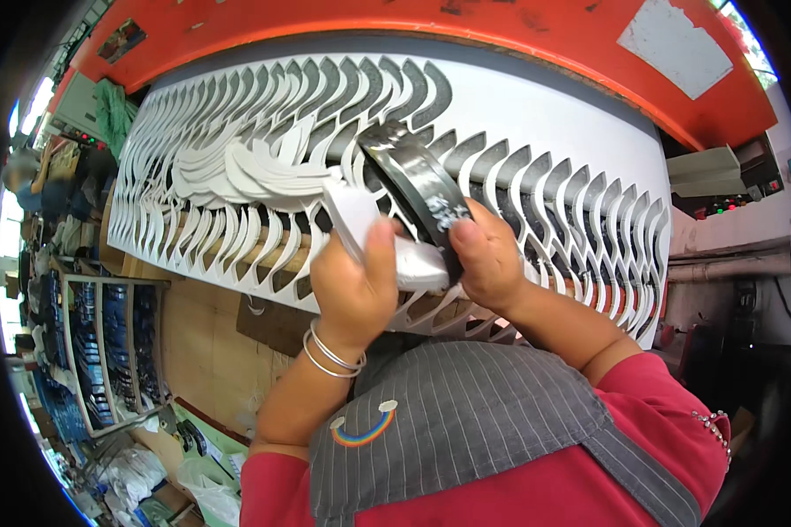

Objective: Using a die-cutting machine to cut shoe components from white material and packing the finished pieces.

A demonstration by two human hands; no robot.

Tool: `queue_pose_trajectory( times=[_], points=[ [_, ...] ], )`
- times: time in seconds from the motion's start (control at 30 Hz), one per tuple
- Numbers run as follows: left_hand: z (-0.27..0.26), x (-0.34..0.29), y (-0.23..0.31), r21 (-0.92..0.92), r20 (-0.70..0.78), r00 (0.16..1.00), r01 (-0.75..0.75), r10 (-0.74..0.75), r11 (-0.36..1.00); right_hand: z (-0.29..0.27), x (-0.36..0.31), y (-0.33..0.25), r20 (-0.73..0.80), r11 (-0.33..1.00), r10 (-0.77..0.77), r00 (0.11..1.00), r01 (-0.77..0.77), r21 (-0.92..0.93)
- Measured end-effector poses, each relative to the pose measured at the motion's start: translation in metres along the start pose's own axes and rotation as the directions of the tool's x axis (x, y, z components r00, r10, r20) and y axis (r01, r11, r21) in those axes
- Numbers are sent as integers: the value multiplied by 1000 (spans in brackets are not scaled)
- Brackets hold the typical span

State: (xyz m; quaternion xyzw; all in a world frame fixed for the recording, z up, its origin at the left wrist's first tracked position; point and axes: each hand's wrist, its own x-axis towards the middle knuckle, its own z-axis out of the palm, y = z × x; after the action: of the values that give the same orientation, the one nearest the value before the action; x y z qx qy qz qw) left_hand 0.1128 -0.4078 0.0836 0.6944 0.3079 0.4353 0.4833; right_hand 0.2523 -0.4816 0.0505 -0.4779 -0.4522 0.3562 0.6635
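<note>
My left hand (pixel 353 285) is closed around a white stack of curved pieces (pixel 351 215). In my right hand (pixel 490 259) is a glossy black curved cutting die (pixel 417 180), tilted and held above the sheet, its thumb pressed on the near end. More white material (pixel 420 265) shows between the hands, against the die's near end; whether it is inside the die I cannot tell. Below lies a large white sheet (pixel 545 97) with rows of crescent-shaped cutouts. A loose pile of white crescent pieces (pixel 246 171) rests on it, left of the die.
An orange-red machine beam (pixel 325 22) spans the far side above the sheet's back edge. A metal rack (pixel 105 351) with dark blue items stands at the left. Clear plastic bags (pixel 211 487) lie at the lower left. Grey boards (pixel 707 171) sit at the right.
</note>
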Motion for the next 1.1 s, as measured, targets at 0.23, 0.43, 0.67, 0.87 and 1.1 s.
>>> queue_pose_trajectory(
  times=[0.23,0.43,0.67,0.87,1.1],
  points=[
    [-8,-13,-15,386,-30,914,-364,406,848,-83,-24,-36,-450,984,45,892,38,173],
    [-108,71,-67,903,97,827,-306,553,300,-218,-66,-88,-789,995,-60,611,103,4],
    [-76,15,-59,908,95,981,-16,-169,418,-221,-133,-48,-587,971,56,808,-180,-155],
    [-18,-45,117,-168,409,823,-356,394,919,-231,-95,-53,-211,785,-36,977,-103,-611],
    [55,-136,218,-881,356,393,-161,848,445,-214,18,-40,351,198,65,934,332,-922]
  ],
)
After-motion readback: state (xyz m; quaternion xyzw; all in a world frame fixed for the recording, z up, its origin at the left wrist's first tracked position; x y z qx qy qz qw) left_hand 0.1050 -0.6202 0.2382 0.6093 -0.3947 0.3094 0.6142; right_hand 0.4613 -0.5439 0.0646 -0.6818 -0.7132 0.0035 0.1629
